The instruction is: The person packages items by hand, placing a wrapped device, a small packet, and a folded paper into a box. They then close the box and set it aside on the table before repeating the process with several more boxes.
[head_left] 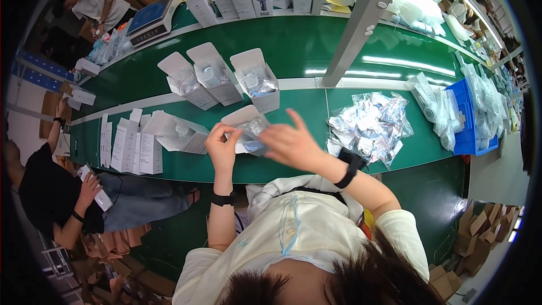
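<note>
An open white carton stands at the near edge of the green table in front of me, with clear plastic-wrapped contents inside. My left hand is closed in a pinch at the carton's left edge. Over the carton's right side reaches my right hand, fingers stretched out and slightly blurred, nothing visible in them. Right of that hand lies a heap of small clear bags with white and blue contents. A filled white carton lies tilted to the left of my left hand.
Behind stand several open filled cartons. Closed white cartons stand at left. A metal post rises from the table's rail. At right is a blue bin with bubble-wrapped items. A co-worker sits at left holding a white box.
</note>
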